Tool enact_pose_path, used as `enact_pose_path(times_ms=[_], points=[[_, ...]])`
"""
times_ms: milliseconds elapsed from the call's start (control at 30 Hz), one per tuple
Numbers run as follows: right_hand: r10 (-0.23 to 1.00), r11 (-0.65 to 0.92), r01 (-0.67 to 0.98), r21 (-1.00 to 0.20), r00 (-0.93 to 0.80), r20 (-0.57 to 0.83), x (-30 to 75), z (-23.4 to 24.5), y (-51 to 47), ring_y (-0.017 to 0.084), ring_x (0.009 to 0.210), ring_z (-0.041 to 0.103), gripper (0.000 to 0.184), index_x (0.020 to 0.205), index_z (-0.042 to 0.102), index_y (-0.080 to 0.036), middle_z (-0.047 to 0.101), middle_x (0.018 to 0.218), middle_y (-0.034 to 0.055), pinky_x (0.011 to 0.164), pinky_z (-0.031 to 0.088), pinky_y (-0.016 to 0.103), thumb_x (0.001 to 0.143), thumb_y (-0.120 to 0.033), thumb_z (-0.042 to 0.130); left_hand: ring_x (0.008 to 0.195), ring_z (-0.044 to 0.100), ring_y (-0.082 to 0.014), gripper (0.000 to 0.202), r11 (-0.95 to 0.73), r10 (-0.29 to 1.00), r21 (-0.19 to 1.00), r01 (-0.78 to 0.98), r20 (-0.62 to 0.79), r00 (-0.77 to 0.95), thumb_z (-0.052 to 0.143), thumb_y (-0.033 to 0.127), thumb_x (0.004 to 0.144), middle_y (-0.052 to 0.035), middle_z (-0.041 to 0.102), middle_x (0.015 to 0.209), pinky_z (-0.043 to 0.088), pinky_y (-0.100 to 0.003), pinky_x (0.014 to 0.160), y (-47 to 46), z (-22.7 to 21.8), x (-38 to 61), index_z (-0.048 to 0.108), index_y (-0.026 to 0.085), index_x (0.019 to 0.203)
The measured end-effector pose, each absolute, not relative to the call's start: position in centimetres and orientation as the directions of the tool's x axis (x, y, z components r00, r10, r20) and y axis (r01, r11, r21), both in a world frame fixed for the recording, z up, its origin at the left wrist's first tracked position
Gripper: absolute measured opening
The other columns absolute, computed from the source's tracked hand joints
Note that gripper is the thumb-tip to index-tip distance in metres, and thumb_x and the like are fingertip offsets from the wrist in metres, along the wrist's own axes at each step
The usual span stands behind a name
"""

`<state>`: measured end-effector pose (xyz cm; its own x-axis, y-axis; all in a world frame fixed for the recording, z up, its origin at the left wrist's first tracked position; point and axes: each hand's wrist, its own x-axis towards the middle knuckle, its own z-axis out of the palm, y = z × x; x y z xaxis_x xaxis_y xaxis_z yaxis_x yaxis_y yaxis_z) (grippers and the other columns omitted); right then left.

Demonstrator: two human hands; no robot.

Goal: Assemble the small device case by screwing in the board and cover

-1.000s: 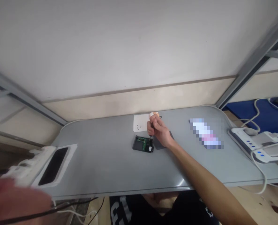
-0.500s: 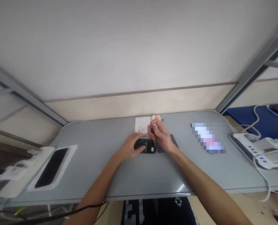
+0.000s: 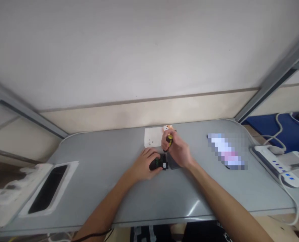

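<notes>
My left hand (image 3: 144,164) is closed around a small black device (image 3: 163,161) with a green circuit board and a small white label, holding it down on the grey table. In my right hand (image 3: 177,148) is a yellow-and-black screwdriver (image 3: 169,138), its lower end pointing down at the device's upper right edge. Whether its tip touches is too small to tell. A dark grey flat piece (image 3: 173,163) lies partly under my right hand. Just behind the hands, several tiny dark screws (image 3: 150,142) rest on a white paper (image 3: 153,133).
An orange-and-white figurine (image 3: 167,128) stands behind my right hand. To the right are a pixelated phone (image 3: 225,150) and a white power strip (image 3: 277,166) with cables. On the left, a black phone-like slab (image 3: 48,189) lies on white paper beside another power strip (image 3: 20,193).
My right hand has turned and lowered, so the screwdriver now shows pointing down at the device. My left fingers have closed further over the device. The view has shifted slightly.
</notes>
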<state>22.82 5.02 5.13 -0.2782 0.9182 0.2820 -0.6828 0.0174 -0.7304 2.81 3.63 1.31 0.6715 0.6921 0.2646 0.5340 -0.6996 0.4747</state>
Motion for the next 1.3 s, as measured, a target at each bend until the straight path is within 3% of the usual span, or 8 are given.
enact_pose_path(times_ms=[133,333,467,600,800,1067,1167,1300], points=[[0.929,-0.007,-0.698,-0.716,-0.27,0.254,23.0,5.1,5.3,0.014,0.059,0.032,0.02,0.09,0.048,-0.025,0.038,0.066,-0.0043,0.062,0.026,0.029,0.1,-0.039,0.06,0.12,0.056,-0.0267,0.023,-0.687,0.706,0.478,0.547,0.264,0.657,0.072,0.029,0.089,-0.009,0.064,0.121,0.048,-0.046,0.107,3.8,1.0,2.6,0.061,0.023,0.109],[0.929,0.03,-0.64,-0.768,-0.266,0.259,23.6,5.0,5.8,0.017,0.075,0.049,0.026,0.086,0.059,-0.021,0.051,0.083,0.0027,0.073,0.035,0.032,0.102,-0.04,0.053,0.124,0.057,-0.0265,0.025,-0.691,0.702,0.486,0.535,0.27,0.659,0.073,0.03,0.09,-0.0081,0.064,0.13,0.048,-0.046,0.109,3.9,0.4,2.5,0.063,0.024,0.112],[0.915,-0.035,-0.664,-0.747,-0.322,0.243,23.4,5.1,5.4,0.017,0.067,0.042,0.032,0.091,0.058,-0.022,0.046,0.074,0.0005,0.068,0.032,0.032,0.104,-0.049,0.045,0.123,0.06,-0.0262,0.024,-0.702,0.692,0.478,0.528,0.281,0.665,0.074,0.033,0.089,-0.0073,0.066,0.13,0.048,-0.046,0.11,4.1,0.5,2.2,0.067,0.025,0.111],[0.925,-0.001,-0.613,-0.79,-0.301,0.232,23.2,5.5,5.0,0.017,0.062,0.036,0.025,0.092,0.049,-0.026,0.042,0.069,-0.0024,0.065,0.031,0.031,0.099,-0.049,0.057,0.123,0.063,-0.0258,0.025,-0.723,0.67,0.465,0.511,0.291,0.683,0.073,0.037,0.091,-0.0074,0.067,0.133,0.048,-0.047,0.111,4.2,0.4,1.8,0.07,0.026,0.114],[0.933,0.055,-0.56,-0.827,-0.267,0.242,23.5,5.5,5.7,0.019,0.076,0.051,0.031,0.084,0.056,-0.022,0.051,0.084,0.0033,0.073,0.039,0.034,0.096,-0.05,0.06,0.122,0.065,-0.0262,0.024,-0.728,0.671,0.458,0.511,0.32,0.669,0.072,0.039,0.093,-0.0081,0.069,0.132,0.05,-0.047,0.109,4.3,0.1,1.7,0.072,0.026,0.113],[0.949,-0.062,-0.688,-0.723,-0.265,0.171,23.1,5.7,5.3,0.015,0.059,0.033,0.026,0.091,0.048,-0.026,0.038,0.068,-0.0026,0.061,0.03,0.029,0.1,-0.05,0.053,0.123,0.064,-0.0259,0.024,-0.745,0.653,0.444,0.498,0.331,0.682,0.072,0.038,0.094,-0.0082,0.069,0.132,0.05,-0.047,0.109,4.3,0.2,1.8,0.072,0.025,0.114],[0.952,-0.042,-0.646,-0.762,-0.257,0.164,23.7,5.9,5.5,0.016,0.067,0.045,0.022,0.084,0.048,-0.024,0.047,0.076,0.0001,0.066,0.036,0.03,0.098,-0.038,0.058,0.121,0.065,-0.0256,0.023,-0.749,0.648,0.448,0.488,0.34,0.681,0.071,0.039,0.094,-0.0081,0.069,0.13,0.051,-0.047,0.108,4.3,0.3,1.8,0.073,0.025,0.112],[0.934,-0.005,-0.592,-0.806,-0.291,0.208,24.3,5.6,6.1,0.018,0.076,0.051,0.029,0.081,0.056,-0.021,0.051,0.08,0.0036,0.075,0.04,0.034,0.099,-0.043,0.055,0.12,0.065,-0.0255,0.023,-0.748,0.65,0.459,0.48,0.357,0.671,0.072,0.04,0.093,-0.0082,0.07,0.129,0.051,-0.048,0.108,4.4,0.2,1.8,0.073,0.025,0.11]])
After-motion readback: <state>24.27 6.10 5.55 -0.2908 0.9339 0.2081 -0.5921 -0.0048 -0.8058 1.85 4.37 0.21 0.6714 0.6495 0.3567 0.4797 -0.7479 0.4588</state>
